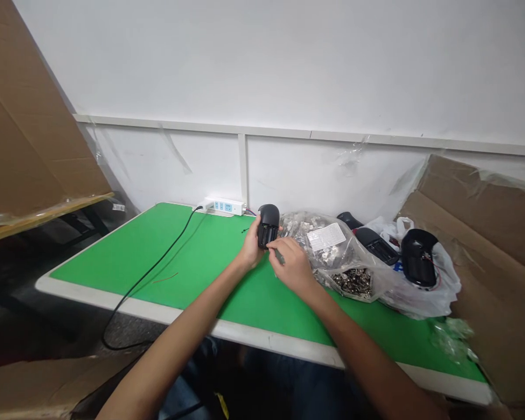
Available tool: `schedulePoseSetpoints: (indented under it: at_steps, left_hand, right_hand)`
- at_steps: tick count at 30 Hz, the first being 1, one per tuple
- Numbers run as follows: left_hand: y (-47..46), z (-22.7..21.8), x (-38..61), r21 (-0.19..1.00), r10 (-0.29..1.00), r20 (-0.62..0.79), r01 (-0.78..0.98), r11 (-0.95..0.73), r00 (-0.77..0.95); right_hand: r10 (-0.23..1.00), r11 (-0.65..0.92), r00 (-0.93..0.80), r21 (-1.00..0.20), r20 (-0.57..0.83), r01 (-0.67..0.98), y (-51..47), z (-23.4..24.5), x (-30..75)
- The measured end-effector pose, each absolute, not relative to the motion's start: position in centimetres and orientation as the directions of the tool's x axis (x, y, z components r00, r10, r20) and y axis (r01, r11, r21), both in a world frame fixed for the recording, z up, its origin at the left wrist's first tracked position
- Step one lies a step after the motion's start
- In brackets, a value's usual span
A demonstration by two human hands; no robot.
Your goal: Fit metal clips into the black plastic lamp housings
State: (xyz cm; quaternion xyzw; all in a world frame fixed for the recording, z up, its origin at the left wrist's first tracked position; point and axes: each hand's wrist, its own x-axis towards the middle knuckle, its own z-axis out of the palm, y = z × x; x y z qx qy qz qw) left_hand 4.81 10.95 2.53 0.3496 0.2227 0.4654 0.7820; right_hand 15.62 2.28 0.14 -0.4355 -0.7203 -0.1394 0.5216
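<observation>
My left hand (251,247) is closed around a black plastic housing (269,214), which has a rounded upper end and a recessed compartment in its lower half. It is held upright above the green tabletop. Against the lower edge of the housing, my right hand (294,267) pinches a thin grey tool (279,256); most of it is hidden by the fingers, so its exact kind is unclear. Just to the right of my hands lies a clear plastic bag (328,236) with small metal parts.
A white power strip (228,206) with a black cable (157,261) sits at the table's back edge. Small metal pieces (353,282) show at the clear bag's mouth. More black housings (419,256) rest on a white plastic bag (446,283). Cardboard (485,245) stands at right.
</observation>
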Motion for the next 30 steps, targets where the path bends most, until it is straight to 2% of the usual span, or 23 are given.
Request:
schedulePoseSetpoints:
  at_steps: [9, 16, 18, 23, 26, 30]
  left_hand:
    - [10.4, 2.8, 4.7, 0.785, 0.89, 0.006, -0.553, 0.279, 0.456]
    - [10.0, 3.6, 4.2, 0.759, 0.888, 0.025, -0.587, 0.283, 0.46]
    - [9.9, 3.9, 4.0, 0.742, 0.88, -0.008, -0.588, 0.323, 0.474]
    - [9.9, 4.3, 4.0, 0.684, 0.848, -0.09, -0.587, 0.433, 0.522]
    - [10.1, 4.2, 4.2, 0.651, 0.831, -0.122, -0.588, 0.479, 0.542]
    - [10.3, 3.7, 4.4, 0.637, 0.789, -0.144, -0.554, 0.536, 0.597]
  right_hand:
    - [0.517, 0.566, -0.106, -0.246, 0.85, 0.787, 2.2, 0.4, 16.0]
    - [0.539, 0.595, 0.009, -0.388, 0.843, 0.704, 2.1, 0.4, 15.9]
    - [0.51, 0.612, -0.039, -0.33, 0.86, 0.718, 2.0, 0.5, 16.1]
    - [0.402, 0.596, -0.269, -0.027, 0.875, 0.803, 1.8, 1.1, 16.9]
    - [0.37, 0.612, -0.32, 0.03, 0.872, 0.79, 1.9, 1.2, 17.2]
    - [0.388, 0.622, -0.343, 0.031, 0.856, 0.782, 2.1, 1.1, 17.5]
